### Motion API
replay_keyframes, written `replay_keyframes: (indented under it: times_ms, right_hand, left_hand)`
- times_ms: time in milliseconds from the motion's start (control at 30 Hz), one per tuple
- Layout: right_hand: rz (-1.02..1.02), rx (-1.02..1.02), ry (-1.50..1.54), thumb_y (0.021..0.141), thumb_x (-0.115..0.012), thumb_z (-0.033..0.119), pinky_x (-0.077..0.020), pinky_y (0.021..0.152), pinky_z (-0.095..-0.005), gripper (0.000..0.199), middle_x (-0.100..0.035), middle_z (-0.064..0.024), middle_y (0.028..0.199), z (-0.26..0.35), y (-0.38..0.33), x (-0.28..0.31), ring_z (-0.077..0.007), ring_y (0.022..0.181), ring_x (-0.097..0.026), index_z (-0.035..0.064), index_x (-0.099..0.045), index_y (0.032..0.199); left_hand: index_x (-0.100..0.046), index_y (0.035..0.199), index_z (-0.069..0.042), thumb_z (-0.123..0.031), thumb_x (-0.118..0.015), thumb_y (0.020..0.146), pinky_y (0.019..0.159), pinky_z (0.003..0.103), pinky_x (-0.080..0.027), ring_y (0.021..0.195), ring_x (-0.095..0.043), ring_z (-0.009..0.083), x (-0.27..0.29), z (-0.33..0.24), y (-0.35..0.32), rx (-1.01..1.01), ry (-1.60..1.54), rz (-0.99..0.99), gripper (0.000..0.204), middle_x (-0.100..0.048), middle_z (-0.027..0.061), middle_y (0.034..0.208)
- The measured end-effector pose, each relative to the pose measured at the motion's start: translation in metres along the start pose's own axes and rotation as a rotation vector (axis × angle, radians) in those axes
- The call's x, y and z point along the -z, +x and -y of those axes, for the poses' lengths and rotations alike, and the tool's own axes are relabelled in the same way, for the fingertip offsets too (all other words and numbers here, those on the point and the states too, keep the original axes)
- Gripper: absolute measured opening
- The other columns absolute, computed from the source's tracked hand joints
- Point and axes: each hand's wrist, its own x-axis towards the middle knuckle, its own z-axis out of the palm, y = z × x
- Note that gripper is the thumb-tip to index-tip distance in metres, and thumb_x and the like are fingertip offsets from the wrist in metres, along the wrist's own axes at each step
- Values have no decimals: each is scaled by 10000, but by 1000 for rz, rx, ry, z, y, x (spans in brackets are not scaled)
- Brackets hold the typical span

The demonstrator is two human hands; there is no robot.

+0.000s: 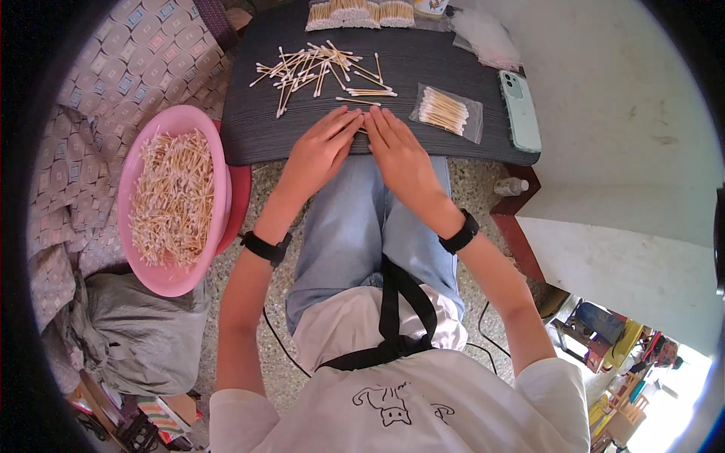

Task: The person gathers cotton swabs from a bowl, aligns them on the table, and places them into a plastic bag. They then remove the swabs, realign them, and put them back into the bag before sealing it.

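My left hand (323, 149) and my right hand (402, 149) meet at the near edge of a black table (253, 140). Their fingertips come together, with the backs of both hands facing up. Between them a short bit of cotton swabs (362, 130) shows, pinched there; the thumbs and most of what they hold are hidden. Just beyond the fingertips lies a single swab (358, 101). A loose heap of double-ended cotton swabs (310, 69) spreads farther back. To the right of my right hand, a clear bag of swabs (444, 111) lies flat.
A pink basin (128, 219) full of swabs stands left of the table. Packed swab bags (359, 13) line the far edge. Empty clear bags (487, 36) and a pale green phone (520, 113) lie at the right, near the wall (627, 113). A small bottle (511, 186) stands below.
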Motion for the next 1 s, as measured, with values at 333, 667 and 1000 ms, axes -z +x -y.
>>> replay_keyframes:
  times_ms: [333,667,1000]
  right_hand:
    - [-32,-103,75,797,-533,-2,-441,1000,-374,435,-506,-155,1316,-20,17,-4,-310,1209,-497,-23,-540,1231]
    - [84,-7,-39,911,-541,271,-270,1119,-425,546,-409,-151,1434,-5,-2,0,-263,1357,-351,0,-420,1368]
    - [85,-40,-74,893,-527,204,-296,1101,-433,516,-433,-144,1410,-2,7,-3,-275,1306,-404,-4,-431,1356]
  left_hand:
    - [-621,1155,-41,-14,-612,811,916,389,-466,1075,-564,301,-3,7,20,60,26,39,346,-581,106,1182]
    - [-375,1406,-11,-210,-544,909,1117,412,-282,1366,-325,274,-2,-11,-8,16,281,183,561,-355,117,1472]
    - [-412,1380,-12,-245,-546,915,1114,418,-286,1353,-349,267,-5,-6,-1,60,256,149,537,-373,111,1463]
